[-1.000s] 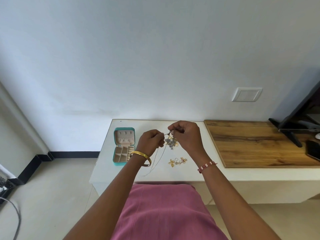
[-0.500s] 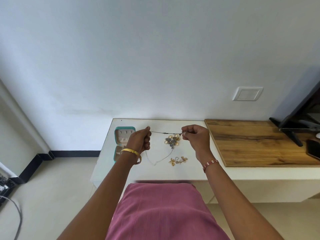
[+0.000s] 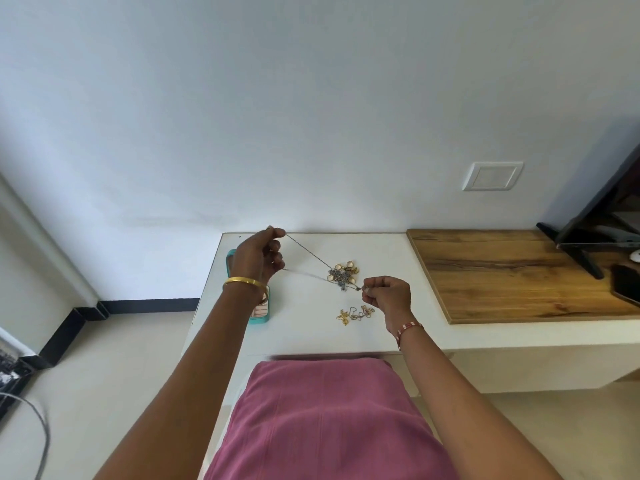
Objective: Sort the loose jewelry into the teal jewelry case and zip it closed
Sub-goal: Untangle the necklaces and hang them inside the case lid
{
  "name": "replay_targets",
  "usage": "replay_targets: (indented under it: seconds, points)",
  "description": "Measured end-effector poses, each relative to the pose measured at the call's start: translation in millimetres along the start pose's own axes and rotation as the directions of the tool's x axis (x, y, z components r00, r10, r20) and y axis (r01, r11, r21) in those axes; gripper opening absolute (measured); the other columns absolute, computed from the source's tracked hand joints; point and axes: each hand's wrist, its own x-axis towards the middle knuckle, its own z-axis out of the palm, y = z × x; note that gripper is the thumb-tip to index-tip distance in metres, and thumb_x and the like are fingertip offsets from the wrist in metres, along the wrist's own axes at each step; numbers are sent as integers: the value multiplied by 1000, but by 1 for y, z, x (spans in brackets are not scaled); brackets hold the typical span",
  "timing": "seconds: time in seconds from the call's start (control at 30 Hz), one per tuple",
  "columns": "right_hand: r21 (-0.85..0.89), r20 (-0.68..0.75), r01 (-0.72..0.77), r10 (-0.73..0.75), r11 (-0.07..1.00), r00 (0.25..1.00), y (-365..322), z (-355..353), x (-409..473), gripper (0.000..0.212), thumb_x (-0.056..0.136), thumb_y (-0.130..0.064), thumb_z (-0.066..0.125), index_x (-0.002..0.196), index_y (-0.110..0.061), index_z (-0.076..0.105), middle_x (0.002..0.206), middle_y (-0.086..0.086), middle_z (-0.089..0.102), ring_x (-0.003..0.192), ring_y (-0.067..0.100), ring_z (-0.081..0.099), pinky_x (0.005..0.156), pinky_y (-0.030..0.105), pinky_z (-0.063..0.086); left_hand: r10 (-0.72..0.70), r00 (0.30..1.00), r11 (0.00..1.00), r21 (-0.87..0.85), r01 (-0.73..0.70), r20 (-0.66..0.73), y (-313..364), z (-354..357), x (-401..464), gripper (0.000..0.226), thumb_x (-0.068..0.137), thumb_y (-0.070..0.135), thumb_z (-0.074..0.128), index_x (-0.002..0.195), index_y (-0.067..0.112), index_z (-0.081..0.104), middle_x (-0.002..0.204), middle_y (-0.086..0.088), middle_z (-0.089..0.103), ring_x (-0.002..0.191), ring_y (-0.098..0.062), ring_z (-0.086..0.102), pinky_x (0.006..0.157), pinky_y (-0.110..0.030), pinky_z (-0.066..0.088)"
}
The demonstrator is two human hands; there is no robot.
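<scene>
A thin chain necklace (image 3: pixel 313 256) is stretched taut above the white table (image 3: pixel 311 334). My left hand (image 3: pixel 259 258) pinches one part of it at the far left, raised over the open teal jewelry case (image 3: pixel 260 318), most of which my left wrist hides. My right hand (image 3: pixel 386 295) pinches the chain's other end nearer to me. A heap of pale round and grey jewelry (image 3: pixel 343 273) lies under the chain. A small gold piece with a fine chain (image 3: pixel 355 314) lies closer to the table's front edge.
A wooden board (image 3: pixel 512 271) covers the counter to the right. On it stand a dark screen's foot (image 3: pixel 585 261) and a black phone (image 3: pixel 627 284). A wall plate (image 3: pixel 491 176) sits above. Cables (image 3: pixel 31 420) lie on the floor at the left.
My hands have pulled apart, the left going up and left, the right coming down toward me. The necklace now runs slanted and taut between them, lifted off the heap.
</scene>
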Motion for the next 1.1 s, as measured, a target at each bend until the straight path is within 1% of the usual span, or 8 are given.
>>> replay_targets:
  seconds: [0.13, 0.23, 0.33, 0.43, 0.53, 0.63, 0.8, 1.1]
  points:
    - [-203, 59, 20, -8, 979, 998, 7, 5, -1, 25, 74, 21, 47, 82, 6, 66, 63, 7, 57, 55, 19, 51, 46, 18, 47, 77, 983, 928, 349, -131, 164, 3, 14, -4, 28, 94, 13, 42, 77, 15, 64, 61, -1, 46, 39, -7, 42, 45, -17, 37]
    - [-377, 163, 158, -103, 912, 981, -3, 11, -5, 23, 74, 13, 57, 86, -1, 70, 69, 4, 60, 64, 16, 52, 58, 18, 42, 5, 956, 780, 597, -186, 292, 7, 28, -5, 28, 95, 12, 42, 78, 17, 64, 64, -1, 49, 37, -4, 41, 45, -16, 35]
    - [-316, 310, 272, -173, 909, 935, -28, 23, -17, 25, 77, 8, 61, 99, -1, 69, 92, 5, 66, 76, 8, 57, 68, 14, 44, -78, 935, 636, 739, -221, 346, 6, 39, -4, 24, 94, 11, 42, 85, 14, 64, 64, 0, 52, 40, -5, 42, 47, -16, 37]
    - [-214, 451, 292, -171, 932, 876, -51, 37, -31, 15, 81, 3, 60, 86, -9, 68, 78, -2, 62, 65, 2, 52, 60, 11, 39, -92, 931, 559, 791, -246, 354, 5, 43, -4, 24, 91, 9, 43, 80, 16, 63, 63, 2, 54, 48, -10, 44, 51, -18, 40]
    - [-183, 519, 301, -168, 936, 838, -62, 43, -41, 22, 84, 0, 59, 68, -16, 61, 70, 2, 57, 63, 3, 50, 55, 8, 38, -92, 935, 525, 815, -247, 343, 5, 40, -4, 24, 89, 9, 44, 74, 17, 62, 61, 2, 53, 50, -12, 45, 50, -17, 41]
    - [-202, 511, 309, -170, 929, 843, -64, 47, -47, 18, 83, -1, 60, 71, -13, 62, 73, 7, 60, 64, 7, 52, 49, 6, 37, -93, 941, 512, 826, -236, 326, 8, 35, -4, 28, 88, 10, 45, 67, 19, 60, 59, 0, 53, 50, -11, 46, 48, -16, 41]
    - [-117, 464, 252, -171, 961, 869, -61, 47, -45, 12, 85, -7, 63, 90, 3, 66, 73, 9, 64, 68, 14, 62, 78, 29, 52, -85, 960, 478, 857, -195, 266, 10, 25, 0, 25, 90, 19, 50, 68, 15, 60, 62, 0, 55, 51, -13, 48, 51, -20, 43]
    - [-129, 488, 229, -139, 965, 861, -67, 36, -40, 11, 86, -9, 62, 88, 1, 67, 62, 7, 55, 57, 15, 52, 56, 17, 49, -97, 976, 538, 835, -116, 197, -4, 0, 5, 23, 90, 22, 54, 72, 12, 62, 62, -2, 55, 50, -8, 53, 48, -10, 47]
